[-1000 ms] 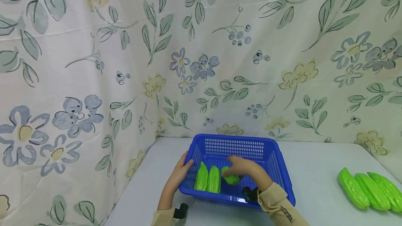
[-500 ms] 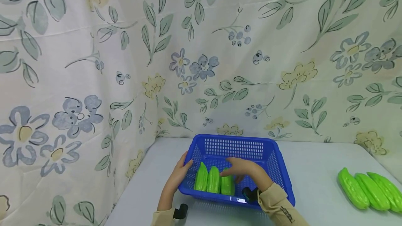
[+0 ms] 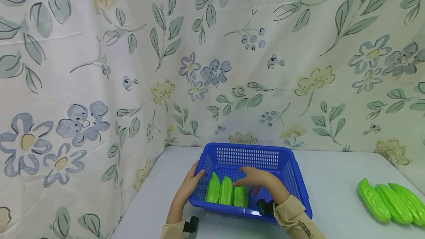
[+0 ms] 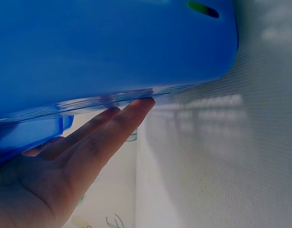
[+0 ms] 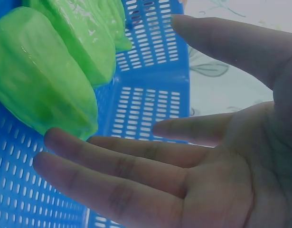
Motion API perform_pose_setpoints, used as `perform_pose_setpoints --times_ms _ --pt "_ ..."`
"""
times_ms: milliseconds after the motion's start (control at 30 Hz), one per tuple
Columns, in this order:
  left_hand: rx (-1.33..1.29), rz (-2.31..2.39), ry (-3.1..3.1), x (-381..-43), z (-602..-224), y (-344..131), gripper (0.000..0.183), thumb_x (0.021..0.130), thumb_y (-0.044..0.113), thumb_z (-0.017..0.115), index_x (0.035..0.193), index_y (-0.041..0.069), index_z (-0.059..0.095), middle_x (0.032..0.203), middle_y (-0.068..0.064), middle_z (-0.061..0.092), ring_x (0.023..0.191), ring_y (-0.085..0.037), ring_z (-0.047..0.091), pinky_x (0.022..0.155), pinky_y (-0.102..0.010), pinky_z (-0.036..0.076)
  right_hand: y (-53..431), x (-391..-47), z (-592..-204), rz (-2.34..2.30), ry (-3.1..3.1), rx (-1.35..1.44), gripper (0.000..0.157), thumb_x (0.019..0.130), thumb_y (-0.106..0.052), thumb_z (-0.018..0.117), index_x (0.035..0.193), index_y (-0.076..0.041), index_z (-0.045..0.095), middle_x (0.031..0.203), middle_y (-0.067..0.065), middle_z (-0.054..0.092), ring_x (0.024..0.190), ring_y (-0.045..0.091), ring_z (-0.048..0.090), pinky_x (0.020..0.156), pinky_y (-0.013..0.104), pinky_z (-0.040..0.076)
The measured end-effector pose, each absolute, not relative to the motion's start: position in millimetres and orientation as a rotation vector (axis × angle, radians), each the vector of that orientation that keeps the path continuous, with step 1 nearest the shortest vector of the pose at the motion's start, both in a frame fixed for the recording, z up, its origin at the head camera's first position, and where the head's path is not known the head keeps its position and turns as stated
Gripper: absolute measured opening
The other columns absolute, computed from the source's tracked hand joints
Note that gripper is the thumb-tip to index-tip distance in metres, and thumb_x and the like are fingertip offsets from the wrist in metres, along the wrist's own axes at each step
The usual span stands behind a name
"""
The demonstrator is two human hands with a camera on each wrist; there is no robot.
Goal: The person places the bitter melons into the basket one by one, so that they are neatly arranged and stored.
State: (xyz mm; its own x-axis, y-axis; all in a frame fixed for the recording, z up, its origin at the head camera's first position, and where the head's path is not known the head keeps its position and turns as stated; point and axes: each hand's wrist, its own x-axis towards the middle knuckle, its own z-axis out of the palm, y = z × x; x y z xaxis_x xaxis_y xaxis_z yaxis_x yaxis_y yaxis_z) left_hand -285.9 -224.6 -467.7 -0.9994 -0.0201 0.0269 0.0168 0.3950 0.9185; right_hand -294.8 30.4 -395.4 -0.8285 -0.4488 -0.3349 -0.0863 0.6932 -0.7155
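Note:
A blue plastic basket (image 3: 247, 158) stands on the table. Inside its left part lie three glossy, ridged green vegetables resembling bitter melons, side by side: the left one (image 3: 213, 189), the middle one (image 3: 226, 191) and the right one (image 3: 240, 197). Just above the right one hovers my right hand (image 3: 257, 178), fingers spread and nothing in its grasp; in the right wrist view a fingertip lies close to its end, and I cannot tell whether they touch. My left hand (image 3: 190, 182) is at the basket's left side, its fingers (image 4: 112, 128) extended against the outer wall.
Several similar green vegetables (image 3: 393, 203) lie together on the white table (image 3: 335, 191) right of the basket. A floral cloth (image 3: 232, 65) hangs behind and along the left side. Each wrist carries a small black device.
A second ago my right hand held the third vegetable tilted up; it has since come to lie beside the other two. My right fingers have let go and spread. The left hand stays put.

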Motion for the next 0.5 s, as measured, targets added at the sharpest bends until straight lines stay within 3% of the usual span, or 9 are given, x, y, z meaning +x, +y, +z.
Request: perform_pose_setpoints --times_ms 300,500 --pt "-0.017 -1.703 -2.599 -285.3 -468.3 -225.3 0.060 0.103 0.026 0.045 0.153 0.001 0.024 0.156 -0.029 0.028 0.143 -0.053 0.023 0.110 -0.072 0.024 33.9 -295.1 -393.3 -1.008 2.462 -0.428 0.074 0.090 -0.028 0.070 0.148 0.000 0.034 0.144 0.028 0.046 0.087 0.037 0.069 0.060 0.044 0.059" --pt "-0.028 -1.702 -2.593 -285.6 -468.6 -225.5 0.061 0.103 0.028 0.045 0.153 0.001 0.024 0.156 -0.028 0.029 0.143 -0.053 0.024 0.109 -0.073 0.024 37.1 -296.0 -393.2 -1.026 2.542 -0.449 0.074 0.089 -0.030 0.070 0.148 -0.002 0.036 0.138 0.021 0.054 0.069 0.018 0.060 0.049 0.031 0.052"
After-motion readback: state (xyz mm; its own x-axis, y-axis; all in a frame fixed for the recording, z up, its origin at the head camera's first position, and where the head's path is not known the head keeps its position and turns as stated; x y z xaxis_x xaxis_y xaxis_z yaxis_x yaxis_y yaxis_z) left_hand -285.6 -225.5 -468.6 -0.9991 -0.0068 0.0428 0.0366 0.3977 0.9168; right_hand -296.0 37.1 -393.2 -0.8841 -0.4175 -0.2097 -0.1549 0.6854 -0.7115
